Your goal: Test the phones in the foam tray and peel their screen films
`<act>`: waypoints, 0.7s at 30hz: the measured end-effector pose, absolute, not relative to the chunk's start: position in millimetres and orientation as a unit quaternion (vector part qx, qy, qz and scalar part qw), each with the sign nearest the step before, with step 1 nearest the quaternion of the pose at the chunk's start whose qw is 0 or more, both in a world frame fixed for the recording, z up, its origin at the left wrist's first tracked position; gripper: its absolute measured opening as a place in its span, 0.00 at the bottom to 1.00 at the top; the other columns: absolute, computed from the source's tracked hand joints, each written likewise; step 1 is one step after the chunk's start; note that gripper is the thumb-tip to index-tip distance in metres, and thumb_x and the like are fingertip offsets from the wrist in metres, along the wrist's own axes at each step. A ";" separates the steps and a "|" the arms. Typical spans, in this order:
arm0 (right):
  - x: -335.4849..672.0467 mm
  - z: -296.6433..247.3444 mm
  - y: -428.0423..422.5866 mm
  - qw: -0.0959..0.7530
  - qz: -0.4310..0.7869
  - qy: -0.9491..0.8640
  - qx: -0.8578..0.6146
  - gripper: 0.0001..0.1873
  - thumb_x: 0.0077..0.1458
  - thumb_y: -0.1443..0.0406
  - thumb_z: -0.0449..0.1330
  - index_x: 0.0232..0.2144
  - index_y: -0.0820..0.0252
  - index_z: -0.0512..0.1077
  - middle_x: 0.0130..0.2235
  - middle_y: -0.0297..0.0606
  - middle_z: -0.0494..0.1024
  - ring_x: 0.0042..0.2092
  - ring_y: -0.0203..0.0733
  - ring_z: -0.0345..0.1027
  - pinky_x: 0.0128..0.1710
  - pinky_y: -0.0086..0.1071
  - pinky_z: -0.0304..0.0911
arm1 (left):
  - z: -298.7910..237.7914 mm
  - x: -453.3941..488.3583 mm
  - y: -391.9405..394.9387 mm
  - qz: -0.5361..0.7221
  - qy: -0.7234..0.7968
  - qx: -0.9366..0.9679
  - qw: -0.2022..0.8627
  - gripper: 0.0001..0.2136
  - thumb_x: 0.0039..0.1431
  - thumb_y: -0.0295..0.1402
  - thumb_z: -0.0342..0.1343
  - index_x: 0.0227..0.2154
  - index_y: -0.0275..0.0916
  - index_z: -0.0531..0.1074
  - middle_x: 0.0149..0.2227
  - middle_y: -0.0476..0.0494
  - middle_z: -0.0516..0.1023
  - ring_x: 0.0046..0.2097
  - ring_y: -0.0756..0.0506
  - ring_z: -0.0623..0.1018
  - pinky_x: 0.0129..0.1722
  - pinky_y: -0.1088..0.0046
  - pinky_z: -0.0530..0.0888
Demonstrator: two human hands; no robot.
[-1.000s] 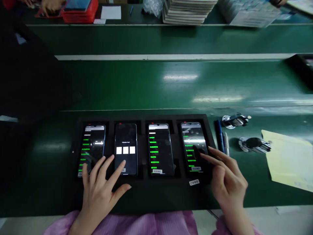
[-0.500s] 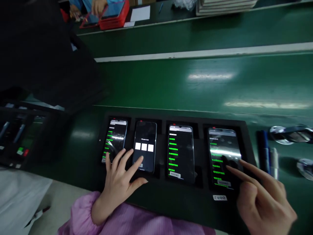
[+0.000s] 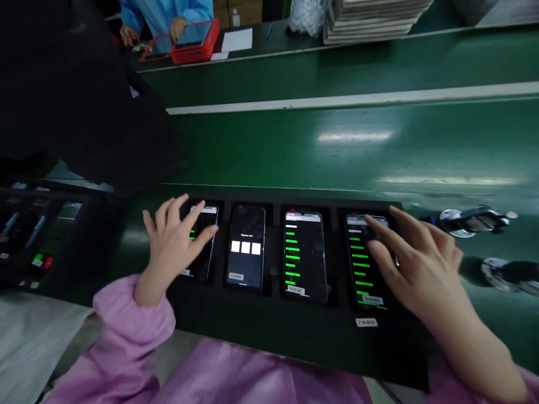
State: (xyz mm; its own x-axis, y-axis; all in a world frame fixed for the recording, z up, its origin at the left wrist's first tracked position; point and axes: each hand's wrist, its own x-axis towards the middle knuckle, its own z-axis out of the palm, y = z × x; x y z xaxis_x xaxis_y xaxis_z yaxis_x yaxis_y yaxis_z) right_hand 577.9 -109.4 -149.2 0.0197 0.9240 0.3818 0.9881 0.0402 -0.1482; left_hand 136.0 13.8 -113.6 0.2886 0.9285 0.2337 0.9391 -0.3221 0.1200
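Green bench (image 3: 337,151): runs across the whole view, surface glossy. A stack of flat boards (image 3: 374,19) sits at its far edge, where a co-worker's hand (image 3: 177,28) rests at a red tray (image 3: 196,47).

Black tray (image 3: 269,325): lies at the near edge of the bench, directly in front of the person, with four phones side by side in its recesses, all lit.

Left hand (image 3: 170,244): released, fingers spread, grasping nothing. It lies over the leftmost phone (image 3: 202,259), covering much of its screen.

Right hand (image 3: 415,264): released, fingers spread, holding nothing. The fingertips are over the upper part of the rightmost phone (image 3: 361,269); contact cannot be confirmed.

Second phone (image 3: 246,248): uncovered, shows three white squares.

Third phone (image 3: 304,255): uncovered, shows a list in green text.

Two metal pieces (image 3: 474,219): on the bench, right of the tray.

White label (image 3: 366,322): on the tray's front rim, below the rightmost phone.
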 end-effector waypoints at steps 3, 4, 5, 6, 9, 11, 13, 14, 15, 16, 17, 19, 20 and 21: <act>578.3 -146.7 -92.1 0.185 -0.102 -0.700 -0.682 0.30 0.77 0.45 0.50 0.54 0.55 0.84 0.67 0.56 0.74 0.64 0.80 0.67 0.54 0.69 0.62 | -112.4 119.1 29.9 -0.095 -0.589 -0.803 0.000 0.23 0.78 0.50 0.50 0.61 0.46 0.81 0.73 0.28 0.69 0.74 0.19 0.63 0.65 0.07 0.51; 572.0 -144.1 -89.2 0.186 -0.109 -0.707 -0.673 0.30 0.78 0.45 0.50 0.47 0.56 0.86 0.65 0.55 0.77 0.64 0.79 0.67 0.56 0.69 0.61 | -112.8 118.8 29.3 -0.099 -0.576 -0.811 -0.004 0.21 0.78 0.49 0.51 0.57 0.47 0.84 0.71 0.30 0.71 0.74 0.20 0.64 0.65 0.08 0.51; 562.1 -140.9 -86.5 0.188 -0.116 -0.717 -0.661 0.30 0.79 0.47 0.49 0.41 0.56 0.86 0.63 0.53 0.79 0.64 0.76 0.68 0.57 0.69 0.60 | -113.4 122.0 27.3 -0.109 -0.558 -0.823 -0.006 0.19 0.77 0.48 0.52 0.53 0.48 0.86 0.69 0.32 0.74 0.73 0.21 0.65 0.66 0.09 0.51; 549.1 -137.5 -83.0 0.191 -0.120 -0.729 -0.646 0.30 0.79 0.49 0.49 0.37 0.56 0.85 0.62 0.51 0.80 0.64 0.72 0.69 0.59 0.67 0.60 | -114.0 128.8 25.3 -0.119 -0.534 -0.837 -0.010 0.18 0.77 0.48 0.53 0.49 0.49 0.87 0.67 0.35 0.76 0.73 0.23 0.66 0.68 0.11 0.51; 501.3 -130.5 -65.0 0.190 -0.112 -0.766 -0.603 0.23 0.79 0.53 0.51 0.49 0.55 0.84 0.66 0.49 0.77 0.65 0.62 0.69 0.62 0.60 0.60 | -117.2 164.6 25.7 -0.125 -0.457 -0.880 -0.030 0.16 0.76 0.49 0.57 0.53 0.51 0.86 0.68 0.37 0.76 0.73 0.26 0.67 0.71 0.15 0.52; 476.6 -129.8 -53.0 0.180 -0.099 -0.778 -0.593 0.22 0.79 0.53 0.53 0.59 0.56 0.80 0.70 0.51 0.72 0.66 0.60 0.67 0.63 0.59 0.59 | -120.5 187.6 28.9 -0.116 -0.430 -0.895 -0.035 0.20 0.75 0.51 0.58 0.61 0.49 0.81 0.72 0.33 0.72 0.73 0.26 0.67 0.70 0.15 0.52; 468.9 -129.8 -51.1 0.175 -0.089 -0.786 -0.586 0.21 0.78 0.52 0.54 0.56 0.55 0.82 0.71 0.48 0.72 0.66 0.58 0.67 0.64 0.56 0.58 | -123.4 195.4 27.6 -0.113 -0.418 -0.901 -0.033 0.21 0.75 0.51 0.58 0.61 0.48 0.81 0.72 0.32 0.71 0.73 0.25 0.66 0.70 0.14 0.52; 472.2 -129.5 -55.4 0.177 -0.086 -0.789 -0.582 0.21 0.79 0.52 0.53 0.52 0.53 0.83 0.70 0.45 0.73 0.66 0.57 0.67 0.64 0.55 0.58 | -124.5 191.3 24.4 -0.115 -0.408 -0.905 -0.036 0.19 0.75 0.50 0.58 0.58 0.48 0.82 0.71 0.34 0.73 0.73 0.25 0.67 0.70 0.15 0.52; 479.8 -128.8 -62.9 0.181 -0.085 -0.789 -0.580 0.21 0.79 0.52 0.53 0.48 0.52 0.84 0.68 0.43 0.75 0.66 0.55 0.68 0.63 0.53 0.59 | -125.6 181.8 20.2 -0.121 -0.398 -0.909 -0.040 0.17 0.76 0.49 0.57 0.55 0.50 0.84 0.70 0.36 0.74 0.73 0.26 0.68 0.72 0.17 0.52; 490.6 -128.2 -72.5 0.188 -0.089 -0.784 -0.584 0.22 0.79 0.53 0.52 0.45 0.51 0.85 0.67 0.42 0.76 0.65 0.54 0.69 0.62 0.52 0.59 | -126.7 167.8 15.8 -0.129 -0.387 -0.912 -0.045 0.15 0.76 0.48 0.57 0.52 0.51 0.85 0.68 0.39 0.76 0.72 0.28 0.70 0.73 0.21 0.54; 503.4 -127.9 -82.9 0.196 -0.098 -0.774 -0.594 0.22 0.80 0.53 0.52 0.44 0.51 0.85 0.65 0.42 0.77 0.64 0.54 0.69 0.61 0.51 0.60 | -128.1 150.8 12.3 -0.144 -0.387 -0.909 -0.047 0.15 0.77 0.47 0.56 0.52 0.52 0.85 0.67 0.40 0.78 0.70 0.29 0.73 0.74 0.25 0.57; 529.6 -129.3 -101.1 0.208 -0.127 -0.740 -0.627 0.20 0.79 0.55 0.53 0.48 0.53 0.84 0.64 0.46 0.77 0.62 0.58 0.71 0.56 0.51 0.61 | -131.4 115.1 10.3 -0.188 -0.438 -0.879 -0.028 0.16 0.78 0.46 0.54 0.57 0.50 0.82 0.64 0.38 0.80 0.65 0.32 0.78 0.73 0.32 0.64; 540.7 -131.2 -107.2 0.208 -0.142 -0.723 -0.643 0.19 0.79 0.56 0.54 0.51 0.55 0.83 0.64 0.49 0.77 0.62 0.60 0.71 0.54 0.51 0.61 | -133.1 99.7 12.1 -0.197 -0.470 -0.860 -0.025 0.18 0.77 0.48 0.53 0.59 0.48 0.80 0.63 0.37 0.80 0.64 0.32 0.79 0.70 0.36 0.69; 549.6 -134.0 -110.9 0.203 -0.151 -0.712 -0.655 0.19 0.79 0.55 0.54 0.53 0.55 0.83 0.65 0.50 0.76 0.61 0.62 0.71 0.52 0.51 0.61 | -134.7 87.5 15.1 -0.201 -0.500 -0.842 -0.027 0.20 0.77 0.49 0.53 0.61 0.47 0.78 0.63 0.35 0.80 0.63 0.31 0.80 0.68 0.41 0.73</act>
